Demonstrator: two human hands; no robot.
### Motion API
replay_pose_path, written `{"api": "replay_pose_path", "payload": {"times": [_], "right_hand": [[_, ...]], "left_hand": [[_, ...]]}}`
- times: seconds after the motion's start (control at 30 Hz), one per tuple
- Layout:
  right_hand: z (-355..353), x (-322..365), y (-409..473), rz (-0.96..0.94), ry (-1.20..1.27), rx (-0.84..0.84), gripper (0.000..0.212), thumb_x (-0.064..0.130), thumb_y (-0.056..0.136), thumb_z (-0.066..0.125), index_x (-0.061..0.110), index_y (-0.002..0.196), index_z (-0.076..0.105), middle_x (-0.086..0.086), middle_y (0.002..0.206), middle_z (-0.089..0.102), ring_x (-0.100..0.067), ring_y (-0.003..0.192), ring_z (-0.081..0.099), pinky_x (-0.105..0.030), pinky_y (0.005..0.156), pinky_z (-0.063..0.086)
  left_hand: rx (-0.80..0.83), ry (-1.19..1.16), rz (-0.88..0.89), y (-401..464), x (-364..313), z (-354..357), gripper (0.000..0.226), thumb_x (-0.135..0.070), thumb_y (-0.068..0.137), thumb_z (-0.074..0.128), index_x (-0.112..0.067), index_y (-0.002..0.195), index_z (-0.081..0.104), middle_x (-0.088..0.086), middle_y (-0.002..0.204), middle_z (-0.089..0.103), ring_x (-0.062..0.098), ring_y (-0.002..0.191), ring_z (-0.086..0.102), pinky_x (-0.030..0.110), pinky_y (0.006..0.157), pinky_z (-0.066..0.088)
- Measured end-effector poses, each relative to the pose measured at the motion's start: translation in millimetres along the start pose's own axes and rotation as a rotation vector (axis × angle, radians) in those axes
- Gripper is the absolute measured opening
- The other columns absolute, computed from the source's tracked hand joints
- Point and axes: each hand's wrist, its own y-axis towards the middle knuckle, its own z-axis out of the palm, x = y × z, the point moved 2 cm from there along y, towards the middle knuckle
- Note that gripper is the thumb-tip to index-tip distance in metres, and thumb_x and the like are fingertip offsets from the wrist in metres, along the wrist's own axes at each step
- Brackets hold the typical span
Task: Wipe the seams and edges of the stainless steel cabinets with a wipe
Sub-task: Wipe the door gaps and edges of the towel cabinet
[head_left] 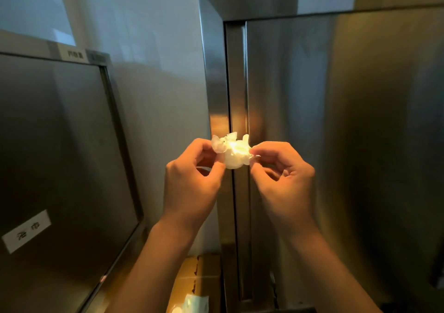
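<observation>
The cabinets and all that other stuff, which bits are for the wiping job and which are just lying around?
For the job:
wipe, pinched by left hand and right hand
tall cabinet
low cabinet

Just lying about:
cardboard box
white packet

Brushed glossy steel cabinet (336, 120) — crumpled, perhaps paper wipe (231, 153)

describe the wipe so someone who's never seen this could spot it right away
Start at the tall steel cabinet on the right and follow its vertical door seam down to the two hands. The wipe is the small crumpled white wad pinched between the left hand and right hand, the brightest thing against grey metal.
</observation>
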Motion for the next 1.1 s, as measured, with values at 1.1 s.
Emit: {"api": "replay_pose_path", "payload": {"times": [1.1], "right_hand": [[47,49,203,-0.775,-0.628,-0.151,0.012,0.014,0.098,0.071,0.01,0.105,0.08,-0.007,0.113,0.068,-0.012,0.088,0.066,-0.02,0.079,0.054]], "left_hand": [[-0.071,0.298,0.631,128,42,49,0.053,-0.007,0.093,0.06,-0.002,0.145,0.055,0.015,0.161,0.042,0.032,0.153,0.033,0.058,0.114,0.04]]}}
